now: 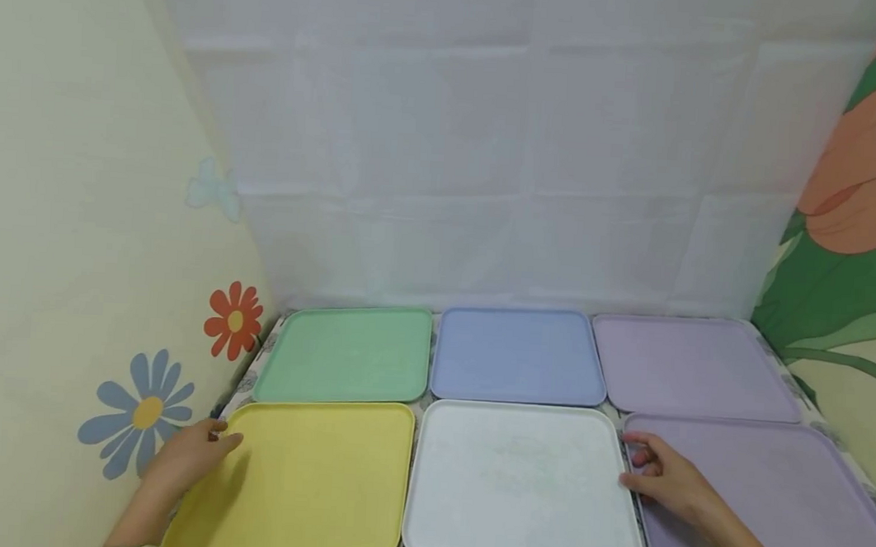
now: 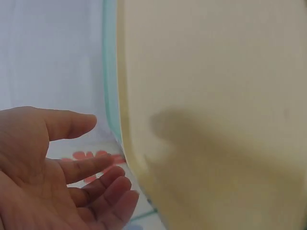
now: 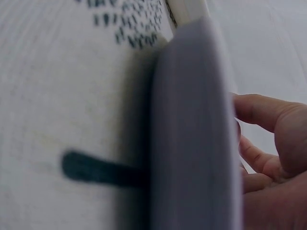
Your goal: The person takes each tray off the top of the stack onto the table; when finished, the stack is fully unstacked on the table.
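At the upper left edge of a yellow tray (image 1: 308,481) is my left hand (image 1: 190,457). The left wrist view shows that palm with thumb and fingers spread and relaxed, beside the tray's rim and holding nothing. My right hand (image 1: 668,476) hovers over the left edge of the near purple tray (image 1: 761,489). Its thumb and fingers are loosely bent toward the right rim of a white tray (image 1: 519,484). In the right wrist view the purple tray's side wall (image 3: 192,129) hides some of the fingertips.
Behind these lie a green tray (image 1: 352,356), a blue tray (image 1: 519,356) and another purple tray (image 1: 693,369). A patterned cloth (image 3: 62,105) covers the table. A white sheet (image 1: 489,144) hangs behind, with flower-painted walls on both sides.
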Available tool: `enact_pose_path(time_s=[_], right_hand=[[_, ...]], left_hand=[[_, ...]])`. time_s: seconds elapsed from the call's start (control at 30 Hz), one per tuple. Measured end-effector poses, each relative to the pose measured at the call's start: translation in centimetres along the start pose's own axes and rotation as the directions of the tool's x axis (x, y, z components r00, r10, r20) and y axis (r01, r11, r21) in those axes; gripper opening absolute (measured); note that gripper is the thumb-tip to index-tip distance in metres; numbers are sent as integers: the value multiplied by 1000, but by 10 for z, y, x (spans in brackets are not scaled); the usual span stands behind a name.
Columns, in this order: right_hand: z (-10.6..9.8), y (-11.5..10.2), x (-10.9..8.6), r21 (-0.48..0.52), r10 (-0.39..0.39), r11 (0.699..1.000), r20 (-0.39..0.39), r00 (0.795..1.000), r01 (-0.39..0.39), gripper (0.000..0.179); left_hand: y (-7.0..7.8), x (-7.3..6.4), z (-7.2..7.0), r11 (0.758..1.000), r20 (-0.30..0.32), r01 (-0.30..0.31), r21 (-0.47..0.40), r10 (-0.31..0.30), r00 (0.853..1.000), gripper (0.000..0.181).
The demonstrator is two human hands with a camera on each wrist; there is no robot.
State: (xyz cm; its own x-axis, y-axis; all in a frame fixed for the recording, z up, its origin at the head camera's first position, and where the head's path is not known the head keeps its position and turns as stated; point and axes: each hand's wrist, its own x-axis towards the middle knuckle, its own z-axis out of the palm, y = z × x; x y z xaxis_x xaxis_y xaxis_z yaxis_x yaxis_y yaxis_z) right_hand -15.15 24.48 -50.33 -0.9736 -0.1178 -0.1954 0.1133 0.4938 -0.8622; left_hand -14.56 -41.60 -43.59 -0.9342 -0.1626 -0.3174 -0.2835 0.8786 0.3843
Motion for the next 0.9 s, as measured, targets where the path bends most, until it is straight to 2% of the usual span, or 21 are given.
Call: enact_pose_path(time_s=[0.1, 0.23, 0.37, 0.53, 0.63, 0.9], right_hand=[[0, -1, 0, 5, -5, 1000, 5, 1000, 5, 68], [-1, -1, 1, 15, -15, 1000, 12, 1000, 15, 67], [0, -1, 4, 16, 4, 1000, 14, 1000, -4, 67], [0, 0, 6, 3, 26, 1000, 2, 1000, -26, 68], [0, 0, 7, 4, 25, 1000, 3, 1000, -25, 68], [-1, -1, 6, 18, 9, 1000, 6, 1000, -9, 66]], left_hand=[[13, 6, 6, 997, -55, -78, 4, 78, 995, 66], [32, 14, 18, 986, -127, -164, 13, 164, 978, 56], [51, 17, 30, 979, -199, -206, 12, 204, 959, 51], [76, 20, 44, 966, -286, -258, -2, 246, 926, 45], [86, 22, 50, 958, -305, -286, -16, 268, 914, 43], [103, 31, 61, 937, -298, -350, -2, 334, 894, 42]])
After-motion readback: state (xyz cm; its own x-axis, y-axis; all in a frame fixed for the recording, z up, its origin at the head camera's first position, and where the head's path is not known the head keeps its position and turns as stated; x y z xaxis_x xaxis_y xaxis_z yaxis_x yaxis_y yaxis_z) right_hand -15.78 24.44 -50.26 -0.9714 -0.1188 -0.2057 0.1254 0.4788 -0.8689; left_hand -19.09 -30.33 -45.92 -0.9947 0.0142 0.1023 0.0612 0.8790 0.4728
